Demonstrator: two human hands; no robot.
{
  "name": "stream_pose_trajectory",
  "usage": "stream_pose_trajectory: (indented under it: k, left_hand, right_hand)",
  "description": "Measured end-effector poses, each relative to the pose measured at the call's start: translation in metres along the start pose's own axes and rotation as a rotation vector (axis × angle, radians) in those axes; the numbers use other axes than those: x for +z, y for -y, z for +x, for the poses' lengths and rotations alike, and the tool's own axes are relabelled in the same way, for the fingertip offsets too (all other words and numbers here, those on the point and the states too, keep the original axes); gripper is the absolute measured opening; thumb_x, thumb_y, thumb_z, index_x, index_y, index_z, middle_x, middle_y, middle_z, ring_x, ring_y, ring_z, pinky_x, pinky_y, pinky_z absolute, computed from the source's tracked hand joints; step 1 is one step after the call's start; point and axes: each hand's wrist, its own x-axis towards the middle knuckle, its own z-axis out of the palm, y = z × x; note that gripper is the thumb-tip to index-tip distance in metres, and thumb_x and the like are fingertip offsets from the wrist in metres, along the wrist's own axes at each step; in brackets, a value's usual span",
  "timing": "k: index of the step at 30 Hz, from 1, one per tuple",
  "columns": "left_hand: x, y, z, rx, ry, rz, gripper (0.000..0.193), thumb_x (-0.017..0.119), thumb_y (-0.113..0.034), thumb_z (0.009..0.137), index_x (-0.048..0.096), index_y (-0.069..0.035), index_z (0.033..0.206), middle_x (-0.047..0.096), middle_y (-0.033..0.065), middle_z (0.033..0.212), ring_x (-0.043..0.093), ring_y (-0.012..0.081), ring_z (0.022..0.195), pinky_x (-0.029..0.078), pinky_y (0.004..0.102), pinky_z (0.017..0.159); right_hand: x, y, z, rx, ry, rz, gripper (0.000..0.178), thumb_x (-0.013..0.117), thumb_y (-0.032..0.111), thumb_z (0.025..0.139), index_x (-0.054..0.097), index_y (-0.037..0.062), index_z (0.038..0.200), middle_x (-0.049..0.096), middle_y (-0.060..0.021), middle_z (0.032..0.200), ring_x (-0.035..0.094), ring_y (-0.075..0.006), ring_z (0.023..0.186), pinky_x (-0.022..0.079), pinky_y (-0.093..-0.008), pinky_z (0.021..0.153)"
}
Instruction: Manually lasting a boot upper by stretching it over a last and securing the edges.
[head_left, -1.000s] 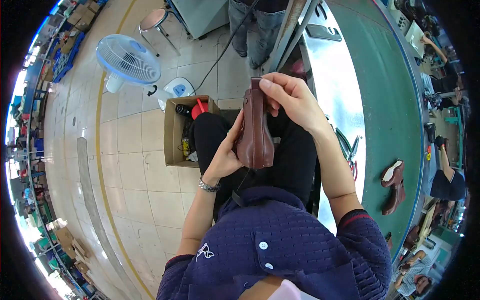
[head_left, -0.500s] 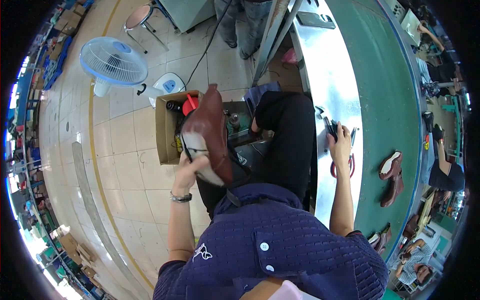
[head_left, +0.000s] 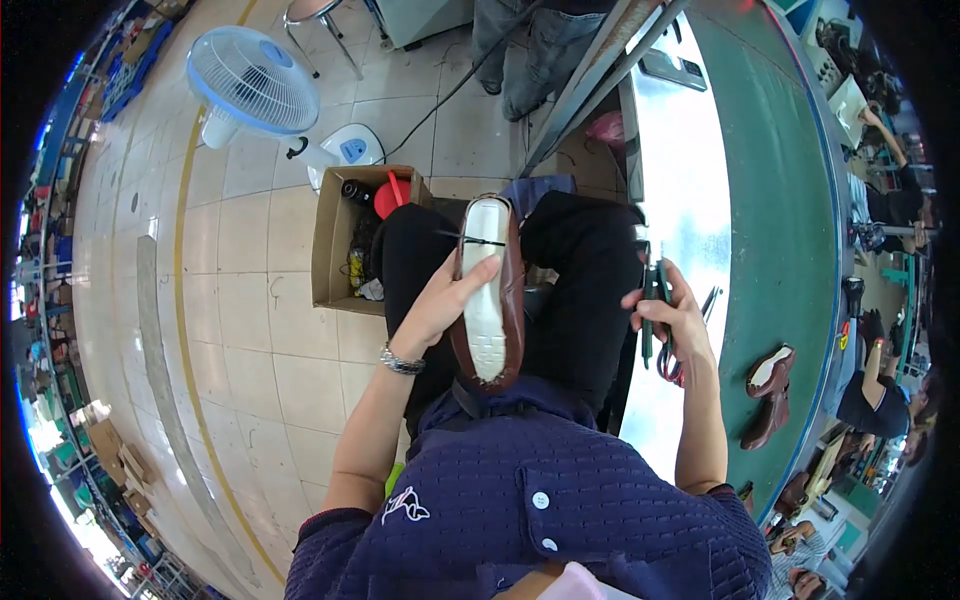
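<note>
My left hand (head_left: 447, 300) grips a brown leather shoe (head_left: 513, 290) above my lap, its pale underside (head_left: 485, 320) turned up and my thumb lying on it. A black cord or strap (head_left: 483, 240) crosses that underside near the far end. In my right hand (head_left: 676, 312) are pliers (head_left: 650, 300) with dark green handles and a metal head pointing away from me, held over the near edge of the metal bench. Red-handled scissors or a similar tool (head_left: 671, 368) lie beside my right wrist, partly hidden.
A cardboard box (head_left: 330, 240) with a red item and a dark bottle stands left of my knees. Beyond it is a blue-white fan (head_left: 262, 82). The metal bench (head_left: 690, 180) runs along my right, next to a green belt (head_left: 780, 220) carrying brown shoes (head_left: 768, 400). Other people work beyond.
The shoe has come right and over my lap, turning from its side to underside up. My right hand has lifted the pliers off the bench. My view has shifted slightly.
</note>
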Motion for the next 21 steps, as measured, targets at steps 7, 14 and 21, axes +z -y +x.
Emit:
stream_pose_trajectory:
  k: [7,14,21]
  left_hand:
    - [0.005,0.006,0.015,0.299,-0.184,0.351,0.08,0.065,-0.04,0.089,0.028,0.002,0.146,0.051,0.0204,0.133,0.051,0.0294,0.121,0.037,0.0366,0.104]
    - [0.011,-0.001,0.055,0.345,-0.169,-0.177,0.041,0.056,-0.02,0.095,0.054,0.0,0.13,0.056,0.0138,0.124,0.055,0.0171,0.109,0.04,0.0279,0.096]
    - [0.013,0.002,0.056,0.396,-0.287,-0.146,0.033,0.055,-0.016,0.092,0.06,0.003,0.12,0.064,0.011,0.11,0.059,0.0155,0.1,0.044,0.0269,0.089]
  right_hand:
    - [0.075,0.043,0.015,0.158,0.39,0.023,0.062,0.052,0.016,0.095,0.025,0.0089,0.15,0.07,-0.0145,0.097,0.067,-0.0148,0.072,0.042,-0.0173,0.05]
    - [0.102,0.075,0.034,0.283,0.499,-0.013,0.069,0.051,0.017,0.098,0.009,0.0122,0.153,0.064,-0.0164,0.116,0.064,-0.0226,0.101,0.048,-0.0342,0.092]
    - [0.104,0.083,0.042,0.279,0.468,-0.238,0.064,0.049,0.013,0.099,0.014,0.0115,0.153,0.056,-0.005,0.084,0.059,-0.0141,0.076,0.053,-0.0304,0.069]
